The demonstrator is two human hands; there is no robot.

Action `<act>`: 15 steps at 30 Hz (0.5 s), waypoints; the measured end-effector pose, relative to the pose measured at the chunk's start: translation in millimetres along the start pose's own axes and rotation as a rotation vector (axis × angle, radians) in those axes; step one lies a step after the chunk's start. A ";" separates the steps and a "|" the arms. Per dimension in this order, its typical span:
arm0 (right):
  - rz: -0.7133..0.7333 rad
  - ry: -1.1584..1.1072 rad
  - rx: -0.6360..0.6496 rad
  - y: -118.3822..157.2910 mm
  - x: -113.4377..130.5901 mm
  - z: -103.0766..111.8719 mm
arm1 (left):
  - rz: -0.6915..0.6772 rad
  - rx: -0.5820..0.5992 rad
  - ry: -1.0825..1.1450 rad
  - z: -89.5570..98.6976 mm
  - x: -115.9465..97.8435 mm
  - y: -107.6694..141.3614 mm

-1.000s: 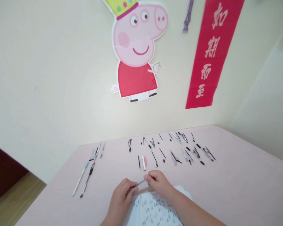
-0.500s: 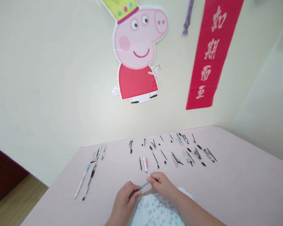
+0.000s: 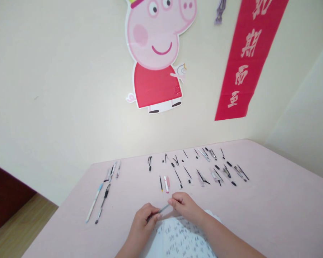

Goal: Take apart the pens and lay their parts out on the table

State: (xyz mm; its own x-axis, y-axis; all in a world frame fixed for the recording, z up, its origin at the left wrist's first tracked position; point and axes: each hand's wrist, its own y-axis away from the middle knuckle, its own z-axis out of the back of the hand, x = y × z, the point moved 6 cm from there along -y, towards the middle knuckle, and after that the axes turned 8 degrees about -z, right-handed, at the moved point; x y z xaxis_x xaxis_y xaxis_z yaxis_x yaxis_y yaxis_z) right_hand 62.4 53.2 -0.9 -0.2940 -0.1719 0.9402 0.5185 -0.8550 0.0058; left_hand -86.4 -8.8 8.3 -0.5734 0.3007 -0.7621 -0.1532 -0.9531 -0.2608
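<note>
Pink tabletop (image 3: 271, 215) dotted with loose pen parts (image 3: 177, 176), and I've got my left hand (image 3: 144, 218) and right hand (image 3: 185, 205) both pinching one thin pen piece (image 3: 164, 208) by some scribbled-on paper (image 3: 181, 238).

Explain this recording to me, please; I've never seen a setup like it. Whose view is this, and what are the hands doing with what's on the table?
There's no machine here: a person works bare-handed, and the camera, worn on their head, looks forward and down. The left hand and right hand hold a thin grey rod between them; it's too small to identify surely. Handwritten paper lies beneath, on the pink table. Farther off are rows of small pen parts, including a black refill. At left lie pens, one blue and cream. A pig cutout and red banner decorate the wall.
</note>
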 end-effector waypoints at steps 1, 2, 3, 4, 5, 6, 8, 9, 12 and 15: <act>0.007 0.000 0.000 -0.4 0.6 0.0 | 0.000 -0.001 0.003 0.2 0.1 -0.4; 0.014 0.000 -0.002 -0.7 1.1 0.1 | -0.001 -0.001 0.006 0.2 0.2 -0.8; 0.018 0.001 -0.003 -0.9 1.2 0.2 | -0.002 -0.001 0.008 0.1 0.3 -1.0; 0.018 0.002 -0.003 -1.1 1.0 0.2 | -0.004 0.001 0.008 -0.1 0.5 -1.1; 0.019 0.003 -0.004 -1.3 0.7 0.5 | -0.007 0.003 0.006 -0.3 0.9 -1.1; 0.020 0.001 -0.006 -1.4 0.3 0.9 | -0.011 0.007 0.001 -0.6 1.4 -0.9; 0.028 -0.024 -0.005 -1.4 -0.3 1.6 | -0.019 0.010 -0.015 -0.8 2.5 -0.3; 0.033 -0.047 0.003 -1.4 -0.5 1.7 | -0.025 0.012 -0.022 -0.9 3.1 0.1; 0.036 -0.147 0.039 -1.4 -0.8 0.8 | -0.045 0.022 -0.038 -0.9 3.5 0.4; 0.033 -0.235 0.070 -1.7 -0.2 -1.0 | -0.064 0.013 -0.052 0.2 1.7 -0.1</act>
State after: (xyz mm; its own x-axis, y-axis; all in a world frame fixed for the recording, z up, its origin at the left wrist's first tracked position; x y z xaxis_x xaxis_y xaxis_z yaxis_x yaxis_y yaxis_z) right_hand 60.8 54.1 -1.4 -0.0852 -0.0737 0.9936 0.5814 -0.8136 -0.0105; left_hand -87.5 -8.2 7.1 -0.6027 0.3597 -0.7123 -0.2015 -0.9323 -0.3003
